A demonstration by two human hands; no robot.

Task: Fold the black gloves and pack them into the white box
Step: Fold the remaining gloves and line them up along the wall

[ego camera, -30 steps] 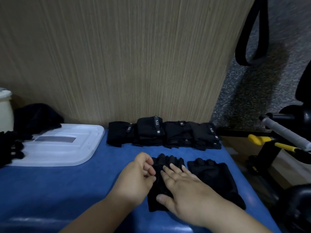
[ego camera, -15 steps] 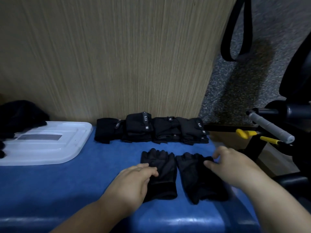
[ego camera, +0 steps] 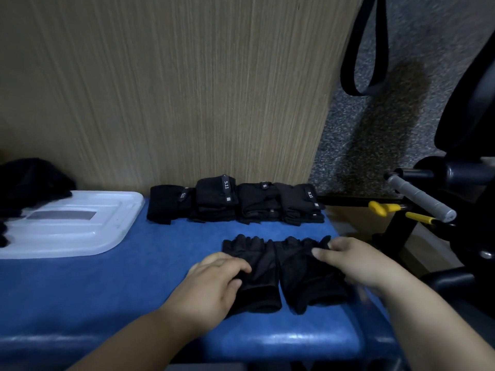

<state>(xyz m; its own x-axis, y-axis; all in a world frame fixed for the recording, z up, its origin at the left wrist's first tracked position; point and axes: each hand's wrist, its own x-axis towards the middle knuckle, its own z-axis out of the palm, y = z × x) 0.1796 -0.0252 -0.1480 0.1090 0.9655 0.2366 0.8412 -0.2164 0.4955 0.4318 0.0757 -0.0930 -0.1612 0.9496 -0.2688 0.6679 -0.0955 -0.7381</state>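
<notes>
Two black fingerless gloves lie side by side on the blue padded surface, fingers pointing away from me. My left hand grips the left edge of the left glove with curled fingers and thumb. My right hand pinches the upper right edge of the right glove, thumb on top. The white box sits at the left with its lid side up. A row of folded black gloves lines the back against the wood panel.
A heap of loose black gloves lies behind and partly on the white box. Right of the surface stands exercise gear with a grey handle and yellow parts. A black strap hangs above it.
My right hand left the left glove and moved to the right glove's far edge. The right glove was drawn in beside the left one. My left hand stayed on the left glove.
</notes>
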